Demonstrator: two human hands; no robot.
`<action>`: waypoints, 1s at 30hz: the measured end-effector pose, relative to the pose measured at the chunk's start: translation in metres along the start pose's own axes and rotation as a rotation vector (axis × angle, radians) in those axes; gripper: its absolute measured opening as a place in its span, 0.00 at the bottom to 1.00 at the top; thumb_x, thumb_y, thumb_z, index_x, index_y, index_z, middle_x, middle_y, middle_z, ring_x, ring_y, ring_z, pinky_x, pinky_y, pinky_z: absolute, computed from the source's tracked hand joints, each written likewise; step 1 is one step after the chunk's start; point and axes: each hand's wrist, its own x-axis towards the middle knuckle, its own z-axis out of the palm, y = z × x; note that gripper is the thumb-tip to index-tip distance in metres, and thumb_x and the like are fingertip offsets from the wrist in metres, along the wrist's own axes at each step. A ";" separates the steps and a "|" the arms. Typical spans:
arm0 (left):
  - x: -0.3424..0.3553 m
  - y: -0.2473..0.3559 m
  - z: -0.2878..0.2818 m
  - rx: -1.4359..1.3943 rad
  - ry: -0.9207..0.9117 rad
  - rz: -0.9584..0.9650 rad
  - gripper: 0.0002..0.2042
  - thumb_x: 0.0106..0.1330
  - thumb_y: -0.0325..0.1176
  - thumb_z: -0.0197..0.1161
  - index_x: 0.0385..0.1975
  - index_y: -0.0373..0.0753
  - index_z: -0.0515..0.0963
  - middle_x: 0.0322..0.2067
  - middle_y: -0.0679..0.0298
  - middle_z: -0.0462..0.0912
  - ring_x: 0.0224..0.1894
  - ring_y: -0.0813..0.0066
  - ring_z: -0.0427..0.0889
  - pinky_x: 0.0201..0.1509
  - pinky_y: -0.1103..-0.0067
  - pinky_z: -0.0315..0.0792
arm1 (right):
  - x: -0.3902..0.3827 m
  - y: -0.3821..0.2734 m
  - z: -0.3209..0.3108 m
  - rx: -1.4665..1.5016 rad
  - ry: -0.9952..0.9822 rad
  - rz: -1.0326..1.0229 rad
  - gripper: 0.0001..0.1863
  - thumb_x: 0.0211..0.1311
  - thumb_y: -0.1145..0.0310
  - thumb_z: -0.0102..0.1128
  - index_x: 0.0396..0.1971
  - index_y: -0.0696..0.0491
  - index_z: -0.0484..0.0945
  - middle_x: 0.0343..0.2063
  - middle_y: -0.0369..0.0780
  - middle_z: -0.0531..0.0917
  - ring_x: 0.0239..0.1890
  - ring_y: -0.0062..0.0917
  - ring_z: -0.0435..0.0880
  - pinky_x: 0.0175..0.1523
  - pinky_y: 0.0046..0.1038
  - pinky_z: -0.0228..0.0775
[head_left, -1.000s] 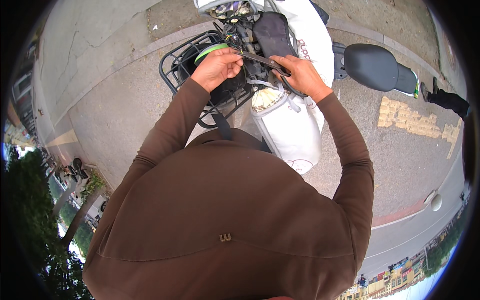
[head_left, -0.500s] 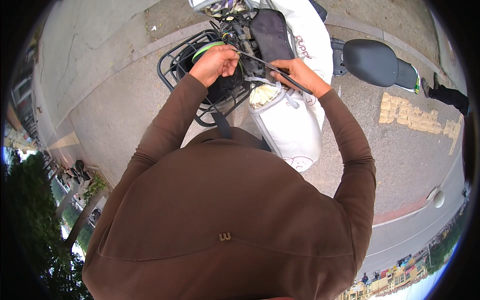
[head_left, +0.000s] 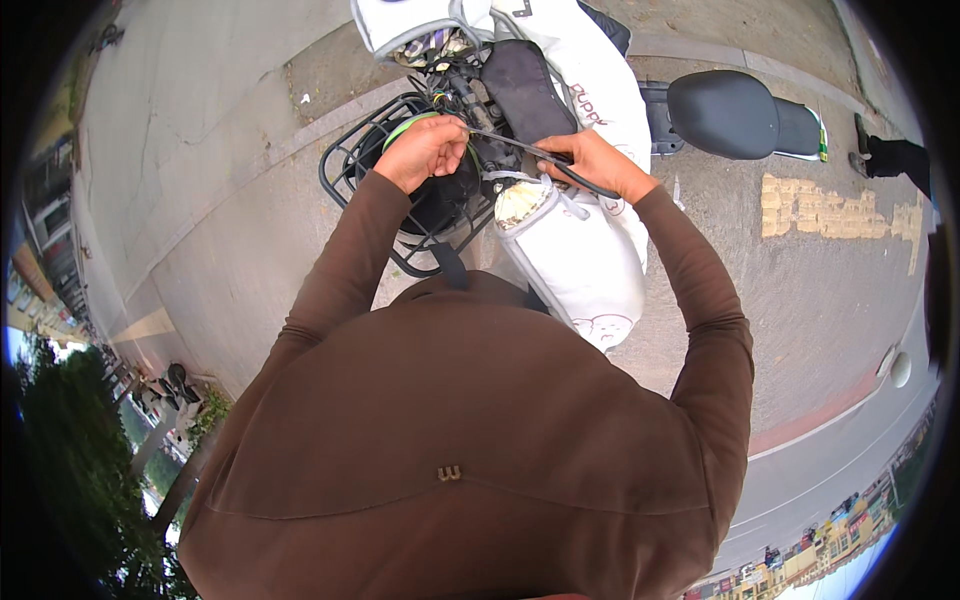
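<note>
Brown cloth is closest to us: our top (head_left: 450,390), with a small metal badge (head_left: 449,473) and long sleeves (head_left: 350,250). Past the cuffs come our bare hands. Our left hand (head_left: 425,153) has its thumb and fingers curled and pinched together, and we cannot tell what small thing, if any, sits between the tips. Our right hand (head_left: 600,165) is clamped on the dark handles of the scissors (head_left: 515,143). The scissors sit between our hands, with their thin tips pointing at our left fingertips; we cannot tell if the blades are apart. Below our right hand is a white cover (head_left: 590,255) with bunched pale cloth (head_left: 522,203) at its mouth. By our left hand is a black basket (head_left: 323,163) made of bars, and a green ring (head_left: 403,126) is partly hidden behind that hand. Just beyond are thin wires (head_left: 438,97) and a black pad (head_left: 528,90). Off to the right we see a black seat (head_left: 722,115), then worn yellow paint (head_left: 815,205) on the ground and another person's dark leg (head_left: 900,158). Farthest away are trees (head_left: 60,440) at the left and yellowish buildings (head_left: 835,545) at the lower right.
</note>
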 end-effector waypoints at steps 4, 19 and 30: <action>0.002 0.004 0.001 -0.024 -0.028 0.010 0.05 0.60 0.28 0.53 0.22 0.40 0.71 0.17 0.68 0.73 0.14 0.82 0.71 0.14 0.85 0.58 | -0.014 -0.014 -0.007 0.016 -0.024 0.185 0.17 0.61 0.64 0.60 0.44 0.60 0.80 0.28 0.45 0.83 0.30 0.19 0.80 0.39 0.23 0.72; 0.006 -0.006 -0.026 -0.150 -0.245 0.064 0.05 0.66 0.26 0.56 0.39 0.34 0.76 0.30 0.61 0.82 0.27 0.77 0.81 0.29 0.82 0.75 | -0.140 -0.026 0.011 -0.142 0.682 0.494 0.27 0.59 0.52 0.60 0.51 0.57 0.74 0.37 0.48 0.80 0.40 0.38 0.80 0.48 0.33 0.70; -0.007 -0.023 -0.022 0.345 0.028 0.498 0.05 0.63 0.24 0.61 0.37 0.33 0.79 0.29 0.66 0.79 0.24 0.83 0.78 0.22 0.88 0.68 | -0.157 -0.118 0.093 -0.366 1.230 0.661 0.19 0.55 0.63 0.65 0.46 0.52 0.76 0.34 0.44 0.79 0.35 0.40 0.80 0.38 0.38 0.71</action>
